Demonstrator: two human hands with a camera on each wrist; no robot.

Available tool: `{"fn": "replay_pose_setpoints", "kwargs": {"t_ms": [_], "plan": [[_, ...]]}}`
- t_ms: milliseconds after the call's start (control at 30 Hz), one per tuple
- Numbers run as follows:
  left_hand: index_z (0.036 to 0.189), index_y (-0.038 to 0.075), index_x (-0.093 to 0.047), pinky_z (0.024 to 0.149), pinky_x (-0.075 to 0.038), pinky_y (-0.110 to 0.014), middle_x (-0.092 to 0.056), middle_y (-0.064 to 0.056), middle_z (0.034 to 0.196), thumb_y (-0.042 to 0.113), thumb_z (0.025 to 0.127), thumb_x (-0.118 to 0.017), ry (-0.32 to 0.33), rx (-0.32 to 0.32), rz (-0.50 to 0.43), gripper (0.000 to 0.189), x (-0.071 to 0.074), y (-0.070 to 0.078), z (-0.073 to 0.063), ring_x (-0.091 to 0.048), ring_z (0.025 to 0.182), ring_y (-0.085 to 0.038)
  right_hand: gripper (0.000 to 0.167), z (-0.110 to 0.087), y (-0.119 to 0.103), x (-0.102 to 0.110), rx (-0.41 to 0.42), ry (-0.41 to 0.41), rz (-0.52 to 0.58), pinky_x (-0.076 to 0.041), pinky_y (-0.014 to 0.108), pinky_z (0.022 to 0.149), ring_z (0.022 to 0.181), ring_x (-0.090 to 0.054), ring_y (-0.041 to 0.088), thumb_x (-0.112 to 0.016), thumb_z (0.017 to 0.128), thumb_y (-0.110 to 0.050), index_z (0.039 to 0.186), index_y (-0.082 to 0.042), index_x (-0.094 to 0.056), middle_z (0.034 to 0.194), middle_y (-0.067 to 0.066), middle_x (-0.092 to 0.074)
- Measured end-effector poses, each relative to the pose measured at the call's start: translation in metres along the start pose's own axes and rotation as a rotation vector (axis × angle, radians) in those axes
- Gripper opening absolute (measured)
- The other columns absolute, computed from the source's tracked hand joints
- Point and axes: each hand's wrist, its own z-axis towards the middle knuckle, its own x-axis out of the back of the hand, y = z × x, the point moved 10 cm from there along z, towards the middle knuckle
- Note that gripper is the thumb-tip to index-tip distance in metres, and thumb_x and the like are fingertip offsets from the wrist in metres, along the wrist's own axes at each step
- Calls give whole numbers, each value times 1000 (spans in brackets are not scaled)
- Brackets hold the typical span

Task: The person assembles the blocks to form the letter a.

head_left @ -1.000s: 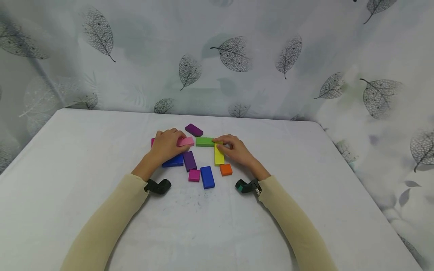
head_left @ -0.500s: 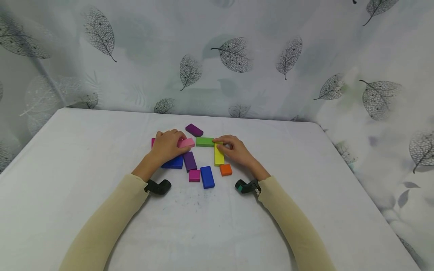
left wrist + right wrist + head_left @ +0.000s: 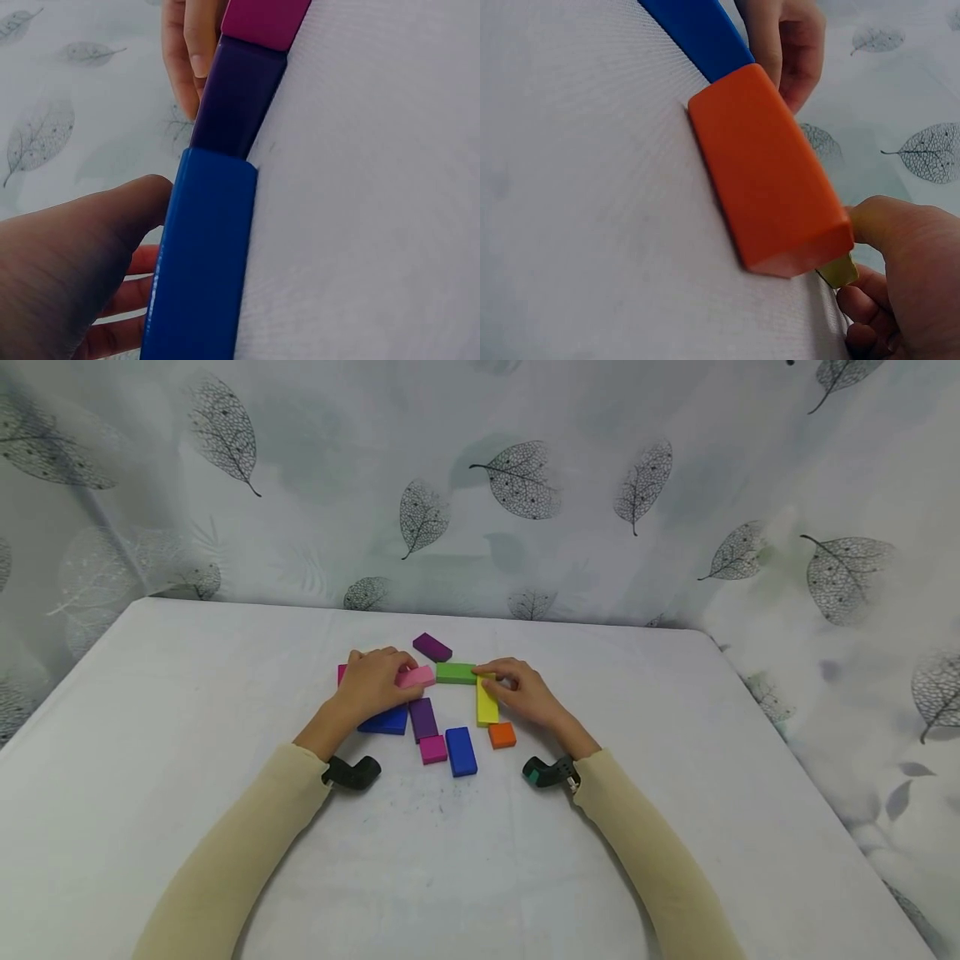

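At the middle of the surface [image 3: 262, 827], a person's two hands work over a loose group of coloured blocks. The left hand [image 3: 369, 683], its fingers bent, pinches the pink block [image 3: 417, 677] between fingers and thumb; the right hand [image 3: 527, 693] pinches the far end of the yellow block [image 3: 487, 706], its forefinger at the corner where this meets the green block [image 3: 455, 673].

The blocks are smooth, flat-sided and strongly coloured. The pink block lies nearly in line with the green block, their ends very close; whether they touch cannot be told. The yellow block runs from the green block's right end toward the person, with the short orange block [image 3: 502, 735] at its near end. On the left, a long blue block [image 3: 385, 721], partly under the left hand in the head view, adjoins the purple block [image 3: 423, 720], whose near end meets the small magenta block [image 3: 432, 749]. A second blue block [image 3: 461, 752] lies just right of the latter. A dark purple block [image 3: 432, 647] lies apart, slanted, beyond the row. A magenta corner [image 3: 341, 672] shows behind the left hand.

The surface is white and faintly speckled near the person; behind it hangs a pale backdrop [image 3: 315, 485] printed with veined leaves. Dark wrist cameras protrude below beige sleeves [image 3: 225, 852].
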Motion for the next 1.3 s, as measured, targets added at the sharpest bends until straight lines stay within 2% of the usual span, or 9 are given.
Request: {"fn": "replay_pose_setpoints", "kwargs": {"t_ms": [467,867,1100,1300], "plan": [[117,4,-65,87,-35,-51,-66,-14,112,37,87,-67,14,-23,5,45,3,4,-1,-61,103,-30,31,-1,-4,1,19,14,10,-34,30,71,95,-47,24,-56,99,-15,128,-8,-65,126,12,-61],[124,7,-62,90,-35,-52,-63,-14,117,40,88,-65,10,-22,12,49,0,2,0,-59,108,-30,30,-1,-2,1,5,16,8,-32,28,68,86,-45,21,-57,99,-15,127,-8,-65,124,11,-62],[122,6,-64,91,-36,-53,-62,-14,119,40,90,-64,30,-25,2,46,2,3,0,-57,112,-31,31,-1,-1,1,4,16,13,-33,28,70,91,-46,22,-57,98,-16,127,-9,-65,126,11,-61],[121,7,-65,94,-38,-54,-59,-15,125,40,90,-64,42,-3,23,45,4,5,0,-54,115,-33,31,-1,1,0,-8,12,18,-35,29,73,99,-48,23,-57,99,-17,128,-9,-65,127,10,-61]]}}
